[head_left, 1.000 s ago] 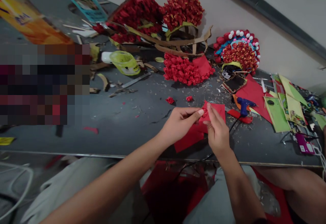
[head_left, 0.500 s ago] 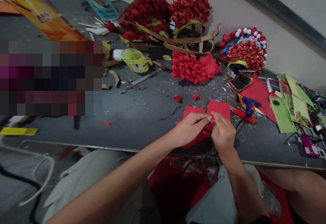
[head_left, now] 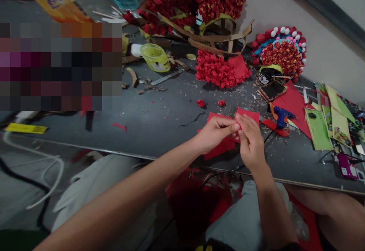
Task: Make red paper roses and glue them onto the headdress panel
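Observation:
My left hand (head_left: 220, 129) and my right hand (head_left: 250, 139) meet fingertip to fingertip above the table's front part. Both are closed in a pinch on a small piece of red paper, mostly hidden by the fingers. Below them lie red paper sheets (head_left: 218, 151). Just beyond are two small crumpled red paper flowers, one to the left (head_left: 200, 103) and one nearer the middle (head_left: 221, 103). Farther back sits a mass of red paper flowers (head_left: 212, 70) with a flat red patch at its right. A blue glue gun (head_left: 282, 116) rests right of my hands.
Red flower-covered pieces (head_left: 221, 0) and cardboard strips (head_left: 211, 43) stand at the back. A yellow-green jar (head_left: 156, 57) lies left of them. Right are a beaded fan-shaped headpiece (head_left: 282, 55), green cards (head_left: 318, 129) and a purple device (head_left: 348, 166). A cable runs over the front edge.
The view has shifted slightly, so the table's things sit higher in the frame. My right fingers have closed further over the red piece, which is now more hidden.

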A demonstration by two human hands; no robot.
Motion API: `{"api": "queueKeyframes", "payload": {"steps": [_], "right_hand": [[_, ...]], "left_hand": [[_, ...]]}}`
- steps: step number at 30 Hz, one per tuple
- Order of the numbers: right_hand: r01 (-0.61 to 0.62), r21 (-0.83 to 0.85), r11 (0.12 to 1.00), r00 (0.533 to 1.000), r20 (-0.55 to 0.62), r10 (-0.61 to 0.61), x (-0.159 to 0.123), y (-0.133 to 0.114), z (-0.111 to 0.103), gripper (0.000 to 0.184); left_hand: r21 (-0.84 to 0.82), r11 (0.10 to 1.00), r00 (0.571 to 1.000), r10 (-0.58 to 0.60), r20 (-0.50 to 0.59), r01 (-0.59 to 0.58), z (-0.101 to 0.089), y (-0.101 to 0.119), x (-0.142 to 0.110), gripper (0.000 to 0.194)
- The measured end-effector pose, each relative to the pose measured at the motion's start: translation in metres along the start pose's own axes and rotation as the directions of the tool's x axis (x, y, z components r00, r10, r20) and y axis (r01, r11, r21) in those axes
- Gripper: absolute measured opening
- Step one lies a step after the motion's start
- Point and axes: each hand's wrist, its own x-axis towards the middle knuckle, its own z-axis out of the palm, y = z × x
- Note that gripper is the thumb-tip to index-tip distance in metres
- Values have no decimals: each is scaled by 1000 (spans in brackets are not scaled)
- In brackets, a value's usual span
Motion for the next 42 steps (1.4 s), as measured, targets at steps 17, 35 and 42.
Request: {"api": "queueKeyframes", "payload": {"steps": [17,35,42], "right_hand": [[-326,-357,875,913,122,389,-1,37,6,16],[-413,688,596,709,-168,685,3,6,14,43],[-455,827,331,648,52,760,9,3,9,38]], "left_hand": [[991,134,839,538,-79,7,-41,5,10,35],[753,58,603,640,476,-655,-3,-11,-9,20],[757,160,618,694,370,-633,-5,-12,-7,18]]}}
